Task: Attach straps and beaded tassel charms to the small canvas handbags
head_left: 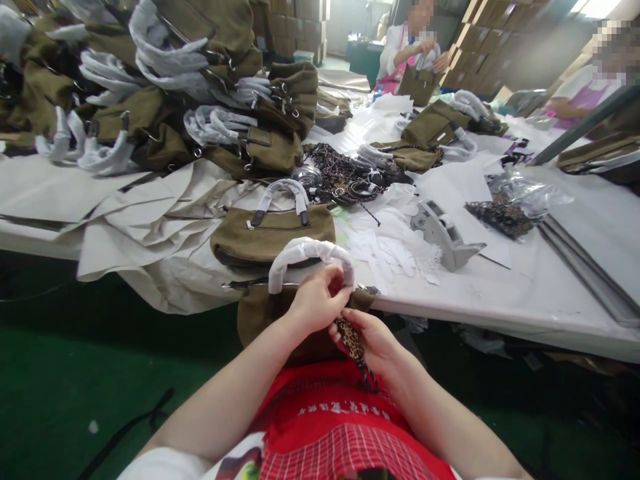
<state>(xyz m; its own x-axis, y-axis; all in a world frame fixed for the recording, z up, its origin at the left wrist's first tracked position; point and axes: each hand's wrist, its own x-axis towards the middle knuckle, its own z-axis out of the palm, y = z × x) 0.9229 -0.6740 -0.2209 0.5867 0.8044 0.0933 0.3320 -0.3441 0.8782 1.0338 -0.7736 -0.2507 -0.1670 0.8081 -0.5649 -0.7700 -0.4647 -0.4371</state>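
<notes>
Here, olive canvas bag (260,317) rests on lap against table edge (500,313), just beneath fingers. Left hand (315,300) pinches closed at base of paper-wrapped handle (305,257). Right hand (373,337) curls shut around leopard-print strap (353,341), which dangles below fingertips. Bag looks soft, floppy, light; wrap likely slippery. Strap limp, thin: best pinched near its end, bag steadied by handle base.
</notes>
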